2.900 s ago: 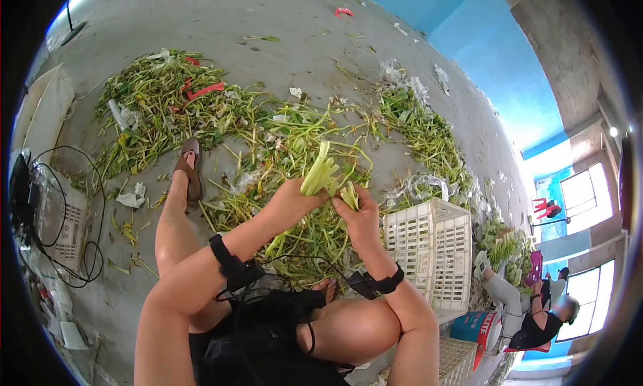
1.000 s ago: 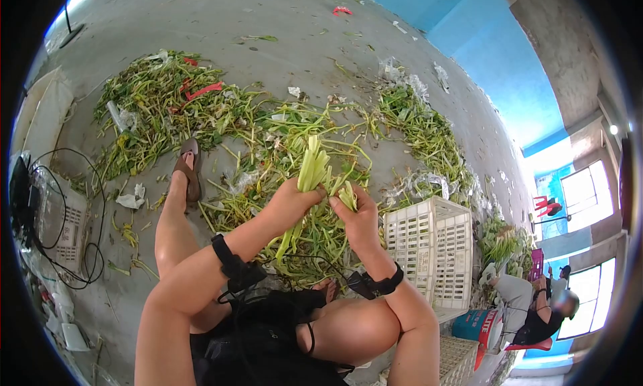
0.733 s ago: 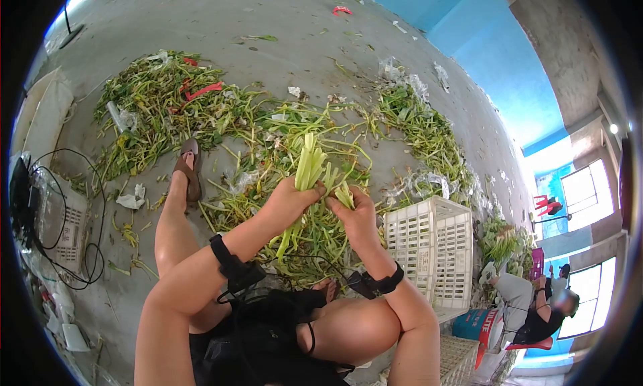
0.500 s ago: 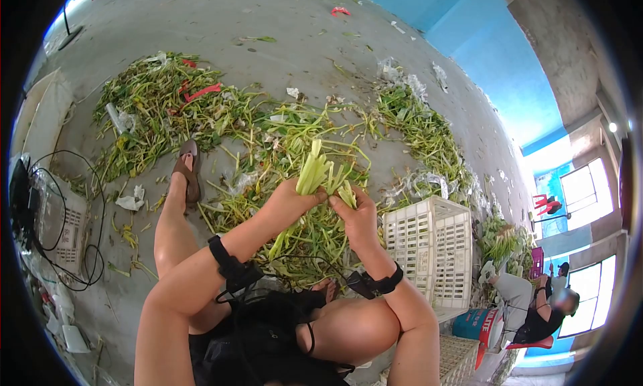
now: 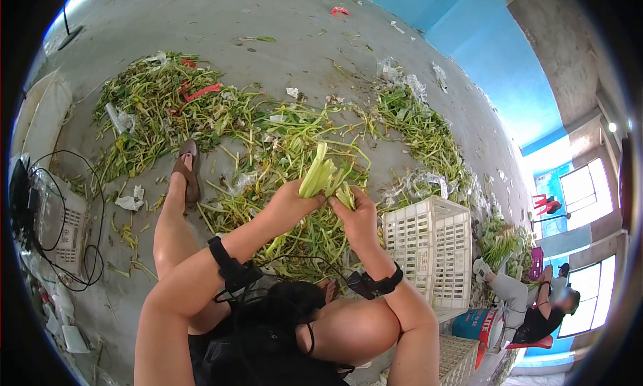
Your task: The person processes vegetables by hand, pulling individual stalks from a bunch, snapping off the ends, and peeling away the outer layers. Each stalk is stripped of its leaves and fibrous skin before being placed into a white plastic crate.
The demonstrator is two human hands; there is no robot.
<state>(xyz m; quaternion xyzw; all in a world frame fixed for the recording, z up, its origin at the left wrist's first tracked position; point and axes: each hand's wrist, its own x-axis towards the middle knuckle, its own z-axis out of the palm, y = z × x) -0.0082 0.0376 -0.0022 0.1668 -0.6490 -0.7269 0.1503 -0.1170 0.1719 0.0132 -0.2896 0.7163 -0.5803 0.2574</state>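
Note:
My left hand [image 5: 297, 202] is wrapped round a bunch of pale green celery stalks [image 5: 317, 172], their cut-looking ends pointing up and away from me. Close beside it, my right hand [image 5: 356, 213] pinches a smaller piece of stalk [image 5: 345, 196] between thumb and fingers. The two hands almost touch, thumb to thumb. Below them, the lower part of the bunch hangs partly hidden behind my left wrist. Under and beyond both hands spreads a heap of green and yellowish stalks and leaves [image 5: 281, 145] on the floor.
A white slatted crate [image 5: 429, 245] stands to my right. More trimmings [image 5: 429, 135] and clear plastic lie beyond it. At far right a person [image 5: 539, 319] sits near a blue-and-red bucket [image 5: 474, 324]. Cables [image 5: 100, 252] and another crate [image 5: 69, 242] are at left.
The bunch in my left hand has tilted slightly to the right, and the thin stalks between my hands have shifted. At far right, the seated person's arm and foot have moved.

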